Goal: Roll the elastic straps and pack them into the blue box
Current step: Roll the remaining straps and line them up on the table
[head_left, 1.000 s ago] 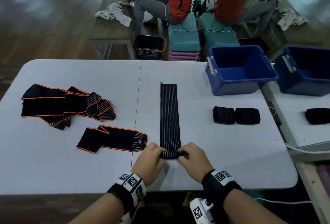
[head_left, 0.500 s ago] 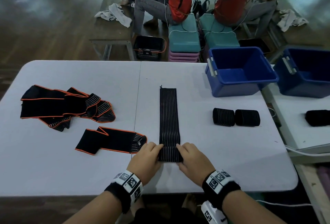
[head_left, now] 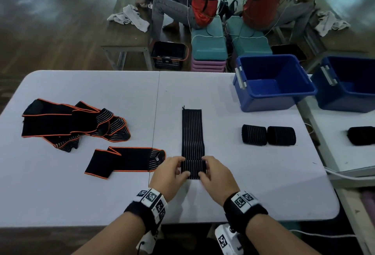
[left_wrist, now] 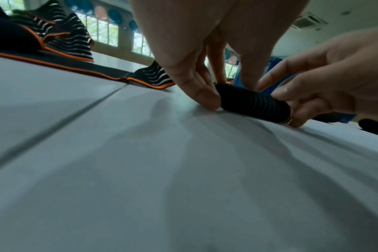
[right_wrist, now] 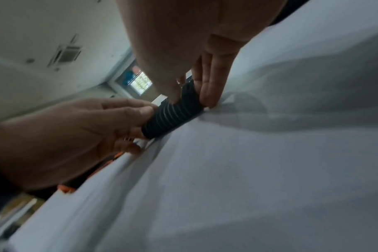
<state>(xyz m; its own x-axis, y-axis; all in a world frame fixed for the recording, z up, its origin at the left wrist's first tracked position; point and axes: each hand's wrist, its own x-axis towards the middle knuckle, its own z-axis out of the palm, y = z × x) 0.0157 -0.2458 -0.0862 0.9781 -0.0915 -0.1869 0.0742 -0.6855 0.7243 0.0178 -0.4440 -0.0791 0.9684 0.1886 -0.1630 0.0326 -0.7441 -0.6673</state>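
A black striped elastic strap (head_left: pixel 191 132) lies lengthwise on the white table (head_left: pixel 81 193), its near end wound into a small roll (head_left: pixel 193 169). My left hand (head_left: pixel 172 173) pinches the roll's left end and my right hand (head_left: pixel 213 175) pinches its right end. The wrist views show the roll (left_wrist: pixel 253 104) (right_wrist: pixel 173 114) held between thumbs and fingers of both hands, against the tabletop. An empty blue box (head_left: pixel 272 82) stands at the table's far right. Two finished rolls (head_left: pixel 267 134) lie side by side in front of it.
Unrolled orange-edged straps lie at the left in a pile (head_left: pixel 71 122), with one more (head_left: pixel 125 159) beside my left hand. A second blue box (head_left: pixel 349 84) and another dark roll (head_left: pixel 362 136) sit on the neighbouring table. Two people in red shirts sit beyond.
Both hands have rolled the strap's near end away from me. The roll has grown thicker and the flat part has grown shorter.
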